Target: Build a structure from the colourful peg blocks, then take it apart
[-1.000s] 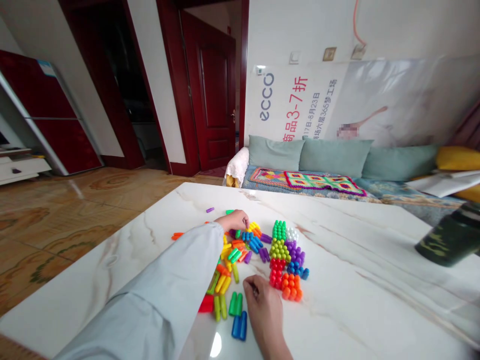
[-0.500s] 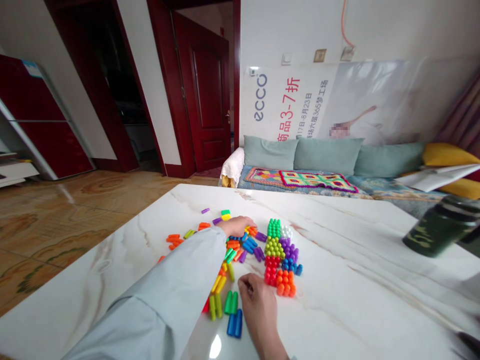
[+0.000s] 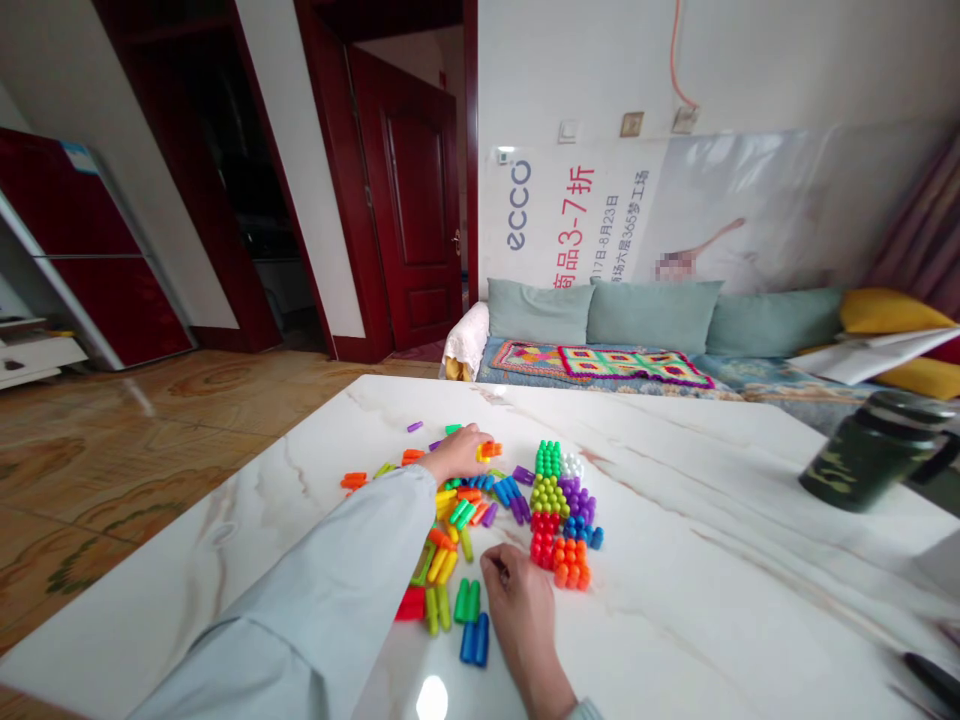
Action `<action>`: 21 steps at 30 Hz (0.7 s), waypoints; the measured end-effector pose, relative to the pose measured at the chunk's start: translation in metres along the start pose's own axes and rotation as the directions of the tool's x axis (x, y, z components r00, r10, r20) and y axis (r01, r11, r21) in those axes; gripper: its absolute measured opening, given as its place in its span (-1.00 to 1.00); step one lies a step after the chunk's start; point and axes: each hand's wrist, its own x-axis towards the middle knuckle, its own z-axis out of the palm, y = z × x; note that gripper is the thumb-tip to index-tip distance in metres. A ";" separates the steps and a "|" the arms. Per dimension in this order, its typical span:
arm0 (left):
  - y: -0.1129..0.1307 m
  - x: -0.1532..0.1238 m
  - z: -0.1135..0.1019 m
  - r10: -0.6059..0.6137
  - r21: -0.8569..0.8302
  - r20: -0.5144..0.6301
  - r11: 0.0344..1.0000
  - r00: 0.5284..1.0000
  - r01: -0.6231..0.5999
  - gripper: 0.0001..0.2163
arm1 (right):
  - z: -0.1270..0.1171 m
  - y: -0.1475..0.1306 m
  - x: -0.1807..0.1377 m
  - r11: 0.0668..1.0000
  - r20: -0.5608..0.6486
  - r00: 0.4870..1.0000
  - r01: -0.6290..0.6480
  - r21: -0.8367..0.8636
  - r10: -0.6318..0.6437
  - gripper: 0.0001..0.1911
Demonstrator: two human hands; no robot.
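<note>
My left hand (image 3: 459, 453) reaches over the far side of a loose spread of coloured plastic bullet-shaped blocks. Its fingers are closed on an orange block (image 3: 491, 450), with a yellow piece against it. Nearer to me, my right hand (image 3: 523, 605) rests on the table with its fingers curled; whatever is inside is hidden. Beside it lie a green block pair (image 3: 466, 601) and a blue block pair (image 3: 474, 640). To its right stand upright blocks grouped by colour, among them a red group (image 3: 544, 540), an orange group (image 3: 571, 565) and a lime group (image 3: 549, 495).
The white marble-patterned table (image 3: 675, 600) holds all the blocks. A dark green camouflage mug (image 3: 862, 450) stands at the right. A dark object (image 3: 934, 680) lies at the lower right edge. Behind the table is a sofa with grey-green cushions (image 3: 652, 315).
My left hand has drawn slightly back and up from the loose blocks, and the orange block now shows at its fingertips. My right hand stays nearly in place. The view has shifted a little.
</note>
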 end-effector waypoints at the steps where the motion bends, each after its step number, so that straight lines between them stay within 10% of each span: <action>1: 0.003 -0.007 -0.002 -0.018 -0.052 -0.044 0.999 0.999 0.015 -0.62 | 0.000 0.001 0.000 1.000 0.000 1.000 0.003 0.005 -0.003 -0.76; 8: 0.034 -0.101 0.013 -0.139 -0.430 -0.078 0.898 0.987 0.092 -0.50 | -0.004 -0.001 0.000 0.985 -0.042 0.999 0.034 0.172 -0.027 -0.64; 13: 0.049 -0.167 0.040 -0.217 -0.800 0.080 0.568 0.973 0.192 -0.62 | -0.008 -0.004 -0.004 0.892 -0.077 0.996 0.066 0.446 -0.035 -0.44; 21: 0.053 -0.197 0.062 -0.300 -0.703 -0.001 0.679 0.954 0.213 -0.64 | -0.012 -0.014 -0.009 0.742 0.059 0.986 0.078 0.666 -0.156 -0.62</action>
